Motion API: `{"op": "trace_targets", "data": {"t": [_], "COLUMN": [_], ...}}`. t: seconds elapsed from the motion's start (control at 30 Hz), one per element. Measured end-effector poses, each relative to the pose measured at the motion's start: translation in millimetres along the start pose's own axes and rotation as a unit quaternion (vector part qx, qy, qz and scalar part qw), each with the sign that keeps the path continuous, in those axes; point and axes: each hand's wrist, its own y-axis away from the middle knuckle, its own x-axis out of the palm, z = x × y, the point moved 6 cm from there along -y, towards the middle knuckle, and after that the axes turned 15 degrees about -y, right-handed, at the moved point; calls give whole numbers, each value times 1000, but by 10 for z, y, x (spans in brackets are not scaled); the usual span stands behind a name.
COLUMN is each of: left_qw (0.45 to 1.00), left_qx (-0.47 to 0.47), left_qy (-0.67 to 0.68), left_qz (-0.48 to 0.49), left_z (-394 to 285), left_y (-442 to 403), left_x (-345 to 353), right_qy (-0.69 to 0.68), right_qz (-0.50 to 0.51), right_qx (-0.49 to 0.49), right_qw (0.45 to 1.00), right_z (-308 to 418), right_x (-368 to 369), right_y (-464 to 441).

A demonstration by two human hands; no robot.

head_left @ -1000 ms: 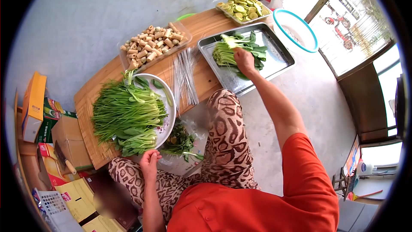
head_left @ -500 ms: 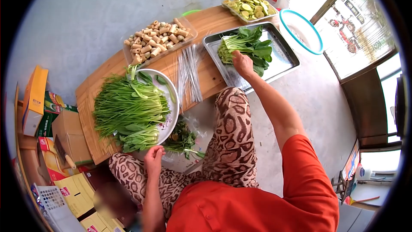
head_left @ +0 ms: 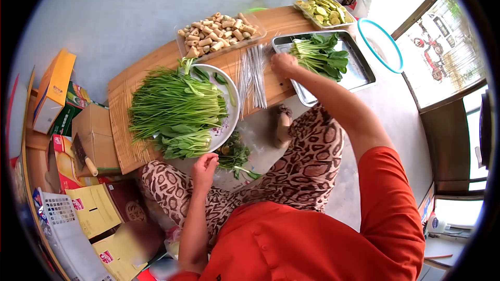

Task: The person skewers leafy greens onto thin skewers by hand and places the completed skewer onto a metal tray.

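Note:
My right hand [head_left: 284, 65] is closed at the left rim of the metal tray [head_left: 362, 71], beside the leafy greens [head_left: 323, 56] lying in it; what its fingers hold, if anything, is hidden. The silvery twist ties [head_left: 253, 75] lie just left of that hand. My left hand [head_left: 204, 169] is raised below the white plate [head_left: 232, 119], fingertips pinched together, and I cannot make out anything between them. On the plate are a big heap of thin green stems [head_left: 174, 104] and a smaller leafy bunch [head_left: 186, 143].
Cut beige pieces fill a clear container [head_left: 221, 34] at the wooden table's [head_left: 117, 125] back edge. Sliced green vegetable fills another [head_left: 324, 11]. A teal-rimmed basin [head_left: 380, 46] stands far right. A knife [head_left: 84, 156] rests by boxes at left. Loose greens [head_left: 234, 156] lie below the plate.
My right hand has moved left off the greens to the tray's left rim. The greens stay in the tray. My left hand remains below the plate. The view has shifted.

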Motion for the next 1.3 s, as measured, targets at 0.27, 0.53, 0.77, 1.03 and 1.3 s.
{"op": "trace_targets", "data": {"t": [0.27,0.53,0.77,1.03,1.3], "left_qw": [996,994,990,985,995], "left_qx": [32,27,59,87,25], "left_qy": [-78,-103,-124,-147,92], "left_qz": [6,13,15,5,37], "left_z": [59,40,-6,-76,-417], "left_y": [38,8,29,60,125], "left_x": [-30,8,17,6,46], "right_qy": [-84,-243,-361,-476,-699], "right_qz": [1,84,86,84,181], "right_qx": [114,179,184,156,14], "right_qw": [990,950,910,862,692], "right_z": [-10,-299,-85,-32,865], "right_x": [880,1125,733,528,251], "right_y": [10,-174,108,276,1190]}}
